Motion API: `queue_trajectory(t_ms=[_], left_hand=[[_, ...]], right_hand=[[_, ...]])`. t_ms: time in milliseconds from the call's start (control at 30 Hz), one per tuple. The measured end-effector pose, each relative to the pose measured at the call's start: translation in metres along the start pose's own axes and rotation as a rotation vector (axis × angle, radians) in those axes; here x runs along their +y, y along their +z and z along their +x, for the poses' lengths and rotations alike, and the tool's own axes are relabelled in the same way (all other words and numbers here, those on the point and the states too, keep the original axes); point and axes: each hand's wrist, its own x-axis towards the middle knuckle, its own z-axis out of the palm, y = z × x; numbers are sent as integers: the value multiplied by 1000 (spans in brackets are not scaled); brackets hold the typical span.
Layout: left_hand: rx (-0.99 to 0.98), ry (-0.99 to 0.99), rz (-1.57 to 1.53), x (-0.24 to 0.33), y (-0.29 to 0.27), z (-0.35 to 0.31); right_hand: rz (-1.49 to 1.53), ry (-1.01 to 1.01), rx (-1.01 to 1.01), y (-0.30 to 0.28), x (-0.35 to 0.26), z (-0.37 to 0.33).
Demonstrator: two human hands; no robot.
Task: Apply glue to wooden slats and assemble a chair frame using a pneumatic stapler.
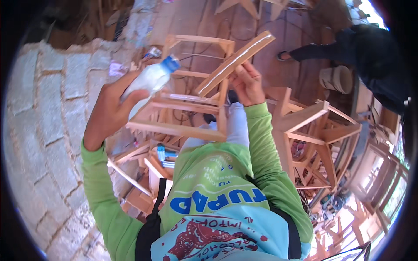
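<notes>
My left hand is wrapped round a clear plastic bottle with a blue cap and whitish contents, tilted up and to the right. In my right hand a flat wooden strip is pinched near its middle. A line of white glue runs along the strip's upper face. Below both hands stands a wooden chair frame, and a whitish line shows on one of its rails. The strip is held over the frame's right side; whether they touch I cannot tell.
A block wall rises on the left. More wooden frames stand close by my right arm. Farther right are a white bucket and a person in dark clothes. A blue-capped bottle sits low at left of my body.
</notes>
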Motion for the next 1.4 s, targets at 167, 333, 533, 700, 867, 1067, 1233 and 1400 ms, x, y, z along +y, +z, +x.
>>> queue_trajectory(t_ms=[167,333,533,700,867,1067,1233,1400], left_hand=[[12,-302,-228,-39,35,6],[55,-489,-367,-86,83,22],[12,-669,-399,-139,133,51],[23,-744,-348,-162,167,64],[-34,-791,-418,-172,172,75],[11,-785,-425,-177,172,79],[13,-834,-438,-184,167,65],[157,-815,-370,-186,157,51]], right_hand=[[-135,118,113,-96,9,14],[-317,235,330,-228,50,56],[-720,551,561,-338,152,109],[-867,647,579,-378,221,130],[-943,620,606,-383,226,124],[-911,639,510,-396,234,129],[-1206,717,653,-393,225,141],[-1699,-63,132,-342,203,244]])
